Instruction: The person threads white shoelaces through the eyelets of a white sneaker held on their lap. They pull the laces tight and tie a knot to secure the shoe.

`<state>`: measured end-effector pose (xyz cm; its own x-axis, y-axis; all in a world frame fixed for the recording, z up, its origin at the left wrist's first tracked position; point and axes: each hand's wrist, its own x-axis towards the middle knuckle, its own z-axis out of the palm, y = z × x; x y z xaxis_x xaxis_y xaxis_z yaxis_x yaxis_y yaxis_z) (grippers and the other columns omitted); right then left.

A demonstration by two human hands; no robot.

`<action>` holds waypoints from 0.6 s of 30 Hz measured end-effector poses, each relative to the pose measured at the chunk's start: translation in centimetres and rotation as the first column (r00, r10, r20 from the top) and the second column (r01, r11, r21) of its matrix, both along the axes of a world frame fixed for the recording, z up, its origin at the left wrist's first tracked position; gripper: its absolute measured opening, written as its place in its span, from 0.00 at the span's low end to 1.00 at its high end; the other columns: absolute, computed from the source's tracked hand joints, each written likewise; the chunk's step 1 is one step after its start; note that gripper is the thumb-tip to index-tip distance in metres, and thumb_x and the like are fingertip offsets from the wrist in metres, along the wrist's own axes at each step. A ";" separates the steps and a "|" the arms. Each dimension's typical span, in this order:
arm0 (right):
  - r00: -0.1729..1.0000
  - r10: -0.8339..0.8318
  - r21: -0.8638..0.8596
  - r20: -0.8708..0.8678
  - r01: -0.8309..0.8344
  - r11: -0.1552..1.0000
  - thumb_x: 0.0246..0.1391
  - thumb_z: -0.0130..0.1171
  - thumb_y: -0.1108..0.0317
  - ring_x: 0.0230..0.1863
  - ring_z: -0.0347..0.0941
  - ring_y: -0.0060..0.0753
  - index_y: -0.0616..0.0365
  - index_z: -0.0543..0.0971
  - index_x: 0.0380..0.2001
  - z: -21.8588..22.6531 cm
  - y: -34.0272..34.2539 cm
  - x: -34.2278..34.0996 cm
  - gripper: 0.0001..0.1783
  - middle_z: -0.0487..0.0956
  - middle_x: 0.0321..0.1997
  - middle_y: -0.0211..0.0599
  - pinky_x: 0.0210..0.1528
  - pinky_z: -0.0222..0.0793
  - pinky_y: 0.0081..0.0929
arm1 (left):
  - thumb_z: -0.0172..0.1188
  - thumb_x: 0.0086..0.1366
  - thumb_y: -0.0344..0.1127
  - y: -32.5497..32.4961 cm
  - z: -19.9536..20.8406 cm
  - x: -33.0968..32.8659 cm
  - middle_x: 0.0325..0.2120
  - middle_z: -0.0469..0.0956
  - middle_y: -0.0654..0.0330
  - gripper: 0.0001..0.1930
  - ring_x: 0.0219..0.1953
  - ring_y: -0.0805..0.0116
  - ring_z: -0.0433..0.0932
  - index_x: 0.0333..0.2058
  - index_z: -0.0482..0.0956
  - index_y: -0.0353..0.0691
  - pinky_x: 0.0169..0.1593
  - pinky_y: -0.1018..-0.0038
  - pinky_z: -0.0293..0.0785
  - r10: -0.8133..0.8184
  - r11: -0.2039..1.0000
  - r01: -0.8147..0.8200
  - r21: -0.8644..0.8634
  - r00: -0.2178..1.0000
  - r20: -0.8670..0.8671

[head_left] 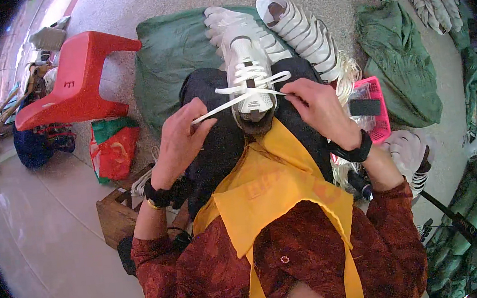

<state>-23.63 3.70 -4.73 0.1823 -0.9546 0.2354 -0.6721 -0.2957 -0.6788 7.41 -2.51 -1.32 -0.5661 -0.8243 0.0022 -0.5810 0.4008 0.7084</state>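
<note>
A white shoe upper (263,99) lies between my knees, its tongue and dark collar opening toward me. White shoelace (228,104) is threaded across its front, with strands crossing and a loop standing out to the right. My left hand (179,138) pinches one lace strand between thumb and fingers, stretched to the left of the shoe. On the other side, my right hand (319,106) pinches a strand close to the shoe's right edge. Both hands are closed, apart from each other, and level with the collar.
Rows of stacked white shoe uppers (303,36) lie beyond my knees on a green cloth (163,55). A red plastic chair (68,79) and a red-green bag (115,152) are at left. At right are a pink basket (380,112), hanks of white laces (347,75) and a green sack (400,70).
</note>
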 end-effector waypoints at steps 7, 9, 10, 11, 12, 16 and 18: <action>0.999 -0.043 0.032 -0.014 0.044 0.999 0.57 0.62 0.72 0.36 0.79 0.53 0.58 0.79 0.37 0.2 0.7 -0.1 0.04 0.80 0.36 0.41 0.36 0.76 0.43 | 0.58 0.67 0.26 -0.4 -0.2 0.2 0.24 0.71 0.53 0.05 0.26 0.56 0.73 0.32 0.71 0.35 0.32 0.67 0.70 -0.040 0.996 0.039 -0.078 0.999 -0.005; 0.998 -0.056 0.034 -0.009 0.056 0.998 0.57 0.62 0.72 0.36 0.79 0.53 0.58 0.79 0.36 0.2 0.8 -0.2 0.04 0.80 0.36 0.41 0.36 0.76 0.42 | 0.57 0.68 0.26 -0.4 -0.3 0.4 0.24 0.71 0.55 0.05 0.26 0.62 0.73 0.32 0.71 0.35 0.33 0.69 0.70 -0.001 1.000 0.001 -0.018 1.000 -0.014; 0.998 -0.060 0.037 -0.009 0.061 0.997 0.57 0.62 0.72 0.36 0.79 0.53 0.58 0.79 0.36 0.2 0.9 -0.2 0.04 0.80 0.36 0.41 0.36 0.76 0.42 | 0.57 0.68 0.26 -0.3 -0.6 0.8 0.24 0.71 0.57 0.04 0.26 0.65 0.72 0.33 0.71 0.35 0.33 0.70 0.70 0.026 0.999 -0.026 0.022 1.000 -0.013; 0.998 -0.064 0.041 -0.009 0.065 0.997 0.57 0.62 0.72 0.36 0.79 0.53 0.58 0.79 0.36 0.2 1.0 -0.2 0.04 0.80 0.36 0.41 0.36 0.76 0.42 | 0.56 0.68 0.26 -0.3 -0.7 1.0 0.23 0.71 0.58 0.04 0.26 0.68 0.72 0.33 0.71 0.35 0.33 0.71 0.70 0.054 0.997 -0.053 0.061 0.998 -0.012; 0.997 -0.073 0.048 -0.001 0.073 0.996 0.57 0.62 0.73 0.36 0.79 0.53 0.58 0.80 0.36 0.2 1.1 -0.3 0.04 0.80 0.36 0.41 0.36 0.76 0.42 | 0.56 0.68 0.26 -0.2 -0.6 0.8 0.23 0.71 0.60 0.03 0.26 0.70 0.71 0.34 0.71 0.36 0.33 0.71 0.70 0.093 0.988 -0.090 0.128 0.995 -0.020; 0.994 -0.109 0.042 0.016 0.108 0.993 0.57 0.63 0.74 0.37 0.79 0.52 0.58 0.80 0.36 0.2 1.4 -0.5 0.04 0.80 0.36 0.42 0.37 0.76 0.41 | 0.57 0.69 0.26 0.3 -0.4 0.2 0.25 0.71 0.64 0.03 0.27 0.74 0.68 0.35 0.71 0.37 0.34 0.73 0.70 0.200 0.956 -0.180 0.230 0.978 -0.065; 0.992 -0.127 0.031 0.017 0.127 0.991 0.56 0.63 0.75 0.37 0.79 0.52 0.58 0.80 0.37 0.2 1.5 -0.8 0.05 0.80 0.36 0.42 0.37 0.76 0.41 | 0.57 0.69 0.28 0.3 -0.2 0.1 0.26 0.72 0.63 0.03 0.27 0.73 0.70 0.36 0.72 0.38 0.34 0.72 0.70 0.168 0.968 -0.155 0.199 0.985 -0.047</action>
